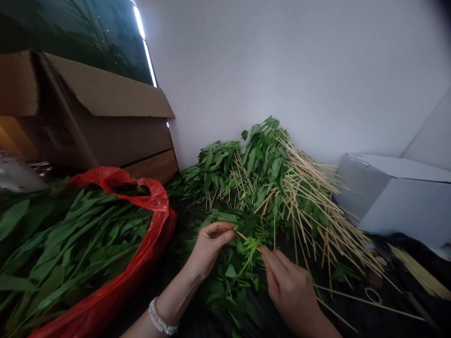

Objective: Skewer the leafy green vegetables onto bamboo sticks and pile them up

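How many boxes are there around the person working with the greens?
2. A brown cardboard box with open flaps stands at the back left, behind the red bag of leaves. A white box sits at the right beside the skewered greens. Others may lie out of view.

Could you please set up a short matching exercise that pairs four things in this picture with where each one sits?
Things:
1. red plastic bag
2. cardboard box
3. pile of skewered greens
4. pearl bracelet

Places:
A. on the left wrist
B. at the far left, against the wall
C. at the near left, full of loose green leaves
D. in the middle, beyond both hands

Pairs: 1-C, 2-B, 3-D, 4-A

The left hand and right hand pinch a small bunch of leaves between them, on a bamboo skewer.
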Available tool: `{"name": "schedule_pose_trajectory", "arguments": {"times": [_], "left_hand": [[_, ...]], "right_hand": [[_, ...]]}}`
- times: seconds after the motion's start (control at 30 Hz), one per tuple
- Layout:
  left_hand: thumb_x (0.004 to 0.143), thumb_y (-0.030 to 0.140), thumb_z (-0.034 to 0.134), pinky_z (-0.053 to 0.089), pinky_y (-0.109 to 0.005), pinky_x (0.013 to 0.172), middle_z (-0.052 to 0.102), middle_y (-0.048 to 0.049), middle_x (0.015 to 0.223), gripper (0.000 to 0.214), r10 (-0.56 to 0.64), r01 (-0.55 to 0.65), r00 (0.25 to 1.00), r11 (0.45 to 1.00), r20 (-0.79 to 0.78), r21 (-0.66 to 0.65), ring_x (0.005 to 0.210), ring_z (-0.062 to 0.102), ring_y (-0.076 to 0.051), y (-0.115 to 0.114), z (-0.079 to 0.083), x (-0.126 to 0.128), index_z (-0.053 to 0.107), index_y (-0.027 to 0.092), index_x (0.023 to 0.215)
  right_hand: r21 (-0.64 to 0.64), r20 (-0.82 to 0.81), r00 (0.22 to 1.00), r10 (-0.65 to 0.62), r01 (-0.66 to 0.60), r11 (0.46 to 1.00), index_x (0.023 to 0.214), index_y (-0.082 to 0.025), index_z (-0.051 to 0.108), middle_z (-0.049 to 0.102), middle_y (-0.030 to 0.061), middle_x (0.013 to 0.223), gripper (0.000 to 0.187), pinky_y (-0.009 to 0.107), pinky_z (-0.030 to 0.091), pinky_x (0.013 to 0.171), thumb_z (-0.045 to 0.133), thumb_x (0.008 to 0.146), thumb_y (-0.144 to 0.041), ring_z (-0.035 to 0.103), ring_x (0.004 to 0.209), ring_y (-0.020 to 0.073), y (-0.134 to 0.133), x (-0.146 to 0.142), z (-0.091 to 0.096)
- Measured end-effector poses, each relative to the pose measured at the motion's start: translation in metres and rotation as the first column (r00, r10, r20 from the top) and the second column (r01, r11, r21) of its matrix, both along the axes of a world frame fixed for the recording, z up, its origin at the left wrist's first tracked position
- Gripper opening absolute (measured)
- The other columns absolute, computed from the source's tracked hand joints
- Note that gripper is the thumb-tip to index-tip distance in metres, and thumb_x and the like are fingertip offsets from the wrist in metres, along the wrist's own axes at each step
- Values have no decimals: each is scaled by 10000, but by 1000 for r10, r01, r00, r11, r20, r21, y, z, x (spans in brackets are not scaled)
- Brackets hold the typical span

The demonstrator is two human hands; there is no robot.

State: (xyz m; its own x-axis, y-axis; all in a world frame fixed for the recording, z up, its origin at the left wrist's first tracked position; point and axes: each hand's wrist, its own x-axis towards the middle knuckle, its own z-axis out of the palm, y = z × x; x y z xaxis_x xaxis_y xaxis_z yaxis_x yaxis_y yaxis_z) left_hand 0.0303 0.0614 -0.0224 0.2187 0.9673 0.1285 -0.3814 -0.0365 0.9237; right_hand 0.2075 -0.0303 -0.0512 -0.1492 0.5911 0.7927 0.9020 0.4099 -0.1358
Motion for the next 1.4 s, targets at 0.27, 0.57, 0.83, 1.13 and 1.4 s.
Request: {"name": "schedule_pose_trajectory", "arguments": {"times": [0.27,0.57,0.83,1.13,1.4], "left_hand": [[630,246,826,491,-241,729,734,-41,796,215,-46,50,994,998,-99,36,740,650,-153,2,-4,-2,759,165,818],[643,287,814,473,-232,666,695,-19,657,173,-125,127,988,992,-95,13,624,610,-127,4,-4,-4,741,153,726],[673,382,784,477,-255,698,723,-52,735,247,-146,175,964,977,-220,122,681,631,-165,0,1,-4,752,156,768],[901,416,506,481,-320,796,729,-89,909,343,5,135,908,943,-419,304,857,645,-231,0,-1,-3,710,162,1009],[907,152,440,400,-337,874,669,-65,944,219,244,532,570,619,-785,578,961,542,-214,-14,-20,10,641,196,983]], "right_hand": [[-16,-30,999,19,-19,1000,1131,-111,604,673,89,853,331,230,527,628,348,921,-120,661,696,143,0,-1,-1],[2,-27,998,55,-55,998,1159,-106,578,659,80,841,332,232,515,639,358,911,-82,649,699,140,0,-2,-5],[5,-18,997,79,-79,997,1163,-114,549,621,38,753,323,238,476,595,367,900,-67,613,616,133,0,-2,-1],[188,-169,948,-268,298,936,1007,-183,538,637,9,699,187,226,408,517,363,957,-230,580,511,124,-7,31,20],[258,-83,987,-136,153,954,967,-179,532,618,16,686,160,236,418,523,378,923,-175,567,527,135,-14,23,27]]}}
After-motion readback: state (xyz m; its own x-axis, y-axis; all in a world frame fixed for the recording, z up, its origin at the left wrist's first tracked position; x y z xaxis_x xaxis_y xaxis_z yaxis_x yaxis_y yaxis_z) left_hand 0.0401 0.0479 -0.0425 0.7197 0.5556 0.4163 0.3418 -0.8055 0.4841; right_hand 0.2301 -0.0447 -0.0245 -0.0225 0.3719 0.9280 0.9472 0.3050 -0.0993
